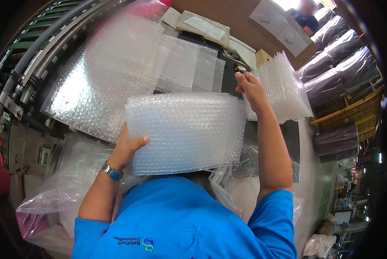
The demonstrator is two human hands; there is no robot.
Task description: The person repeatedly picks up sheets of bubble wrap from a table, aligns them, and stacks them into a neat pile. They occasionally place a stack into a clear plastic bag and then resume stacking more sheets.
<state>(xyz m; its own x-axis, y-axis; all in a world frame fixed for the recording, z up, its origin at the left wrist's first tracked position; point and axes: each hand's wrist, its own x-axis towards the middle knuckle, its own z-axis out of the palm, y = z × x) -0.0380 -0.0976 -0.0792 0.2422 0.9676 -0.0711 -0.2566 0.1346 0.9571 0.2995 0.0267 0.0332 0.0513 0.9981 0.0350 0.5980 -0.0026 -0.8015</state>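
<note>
— Bubble wrap stack [187, 134], that is what I have in front of my chest: a thick pile of clear cut sheets, standing on edge and bowed slightly toward me. Where do you want me to begin?

— With your hands. What is each one doing?

— In the head view, my left hand [126, 149] is closed on the stack's left edge, thumb lying across the front sheet and fingers hidden behind, so the pile stays squared and does not fan out. My right hand [248, 84] is raised past the stack's upper right corner, fingers curled in around something small and dark; I cannot tell what it is. The back of that hand faces me, so the grip itself is mostly hidden.

— And what lies around you?

— Just beyond my right hand a second pile of sheets [284, 88] leans fanned out on the bench, near enough to reach. More loose sheets [115, 73] spread flat to the upper left, overlapping one another over the dark bench. Below the stack a big clear plastic bag [62, 196] gapes open beside my left elbow. Dark wrapped rolls [335, 64] are racked along the right. Another person in blue [303, 17] stands well apart at the far end.

— Anything on your wrist?

— A blue watch [112, 171], left side.
</note>
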